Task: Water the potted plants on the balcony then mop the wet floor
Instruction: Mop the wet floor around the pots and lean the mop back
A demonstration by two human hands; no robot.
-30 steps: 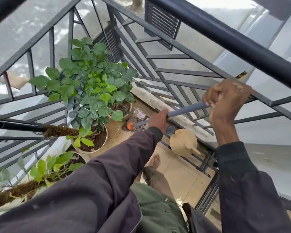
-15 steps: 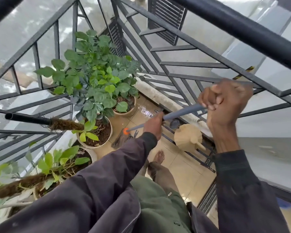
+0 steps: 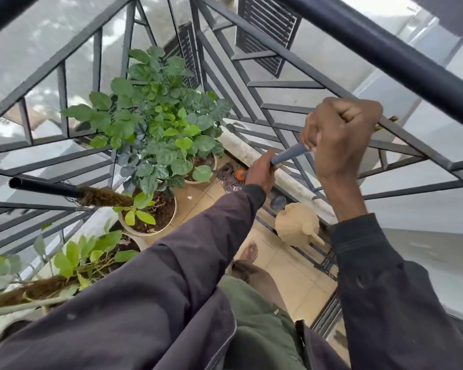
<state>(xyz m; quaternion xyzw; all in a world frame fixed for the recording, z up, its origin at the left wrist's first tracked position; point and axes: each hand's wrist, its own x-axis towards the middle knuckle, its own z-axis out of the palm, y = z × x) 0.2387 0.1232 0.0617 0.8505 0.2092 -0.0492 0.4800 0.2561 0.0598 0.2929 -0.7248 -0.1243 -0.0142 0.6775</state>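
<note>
Both my hands grip a grey mop handle (image 3: 288,155) that slants down toward the far corner of the balcony. My right hand (image 3: 340,137) holds its upper end; my left hand (image 3: 259,173) holds it lower down. An orange collar (image 3: 241,174) joins the handle to the dark stringy mop head (image 3: 229,177), which lies on the beige tiled floor (image 3: 286,265) beside the farthest white pot (image 3: 201,169). A leafy green plant (image 3: 158,121) fills that corner. A second white pot (image 3: 147,212) with dark soil stands nearer, and a third plant (image 3: 83,252) is at the lower left.
A beige watering can (image 3: 297,228) sits on the floor by the right railing (image 3: 292,84), with a small grey round lid (image 3: 278,202) beside it. A black pole with a coir wrap (image 3: 72,192) juts in from the left. My bare foot (image 3: 250,252) stands on the tiles.
The mop head has been pushed back along the floor toward the far corner by the farthest pot. Both hands keep their hold on the handle.
</note>
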